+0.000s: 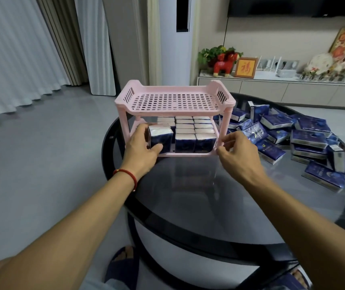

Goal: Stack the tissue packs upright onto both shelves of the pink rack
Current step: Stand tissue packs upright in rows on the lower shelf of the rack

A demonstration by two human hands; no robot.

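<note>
Pack [160,139] upright at lower shelf's near-left gap, gripped by left hand [141,149]; right hand [237,152] pinches rack [175,101] near-right post; loose packs [305,139] lie right.

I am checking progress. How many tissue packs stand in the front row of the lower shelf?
3: left pack, gripped by the left hand; middle pack; right pack. Rows behind are partly hidden. The right hand holds the pink rack.

Grey tiled floor [42,153]. White sheer curtains [17,55] left, beige drapes [62,38] beside them. Tall white floor-standing air conditioner [175,40] centre. Low white media cabinet [271,91] along right wall, dark wall-mounted TV [292,6] above. Round dark glass surface [209,195] in foreground.
</note>
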